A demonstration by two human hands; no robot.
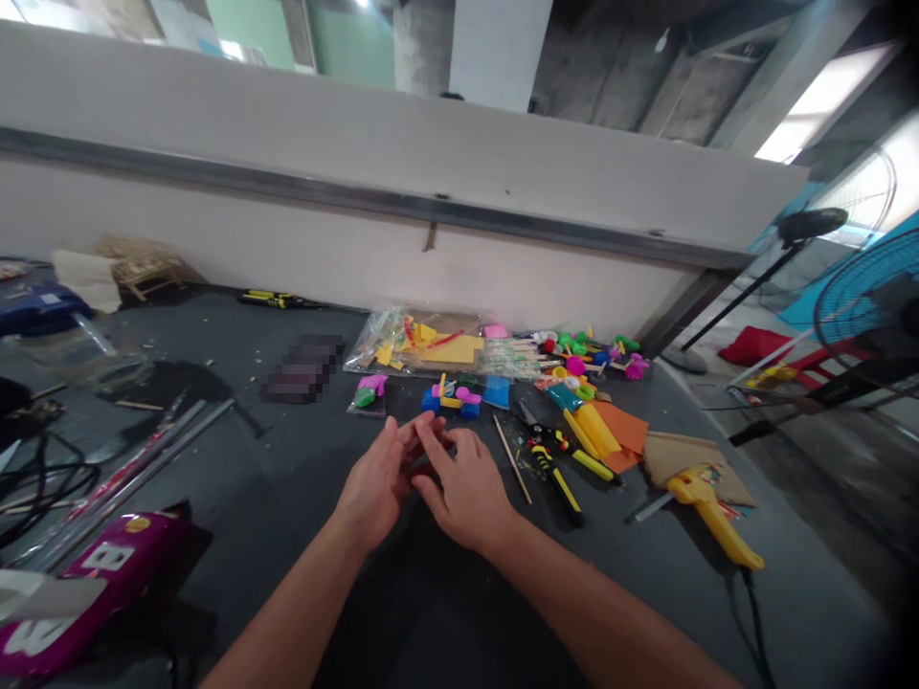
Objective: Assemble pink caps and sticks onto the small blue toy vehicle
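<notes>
Two hands hover low above a dark gray counter [302,459], close to its middle. The left hand [373,483] and the right hand [465,493] lean toward each other, with the fingers bent and the fingertips meeting in a small tent shape. Something small and dark may be pinched between them, but from here I cannot tell this. Just ahead of the fingertips, a little to the side of the right hand, stands a small toy car [451,397]. Its long axis lies across the counter, from left to right, and the right hand is the nearer one to it. The car is made of thin yellow sticks, with shiny blue plastic wheels and a pink piece on top. Beside the right hand lies a thin wooden stick [513,459], and after it a screwdriver [556,486] with a yellow and black handle. Further right, a yellow glue gun [710,512] rests on a piece of brown cardboard [689,457], near some orange paper [621,431]. Behind the car there is a clear plastic bag [409,344] with yellow pieces inside, and many small colored plastic parts [581,364] are spread along the low wall [359,258].
</notes>
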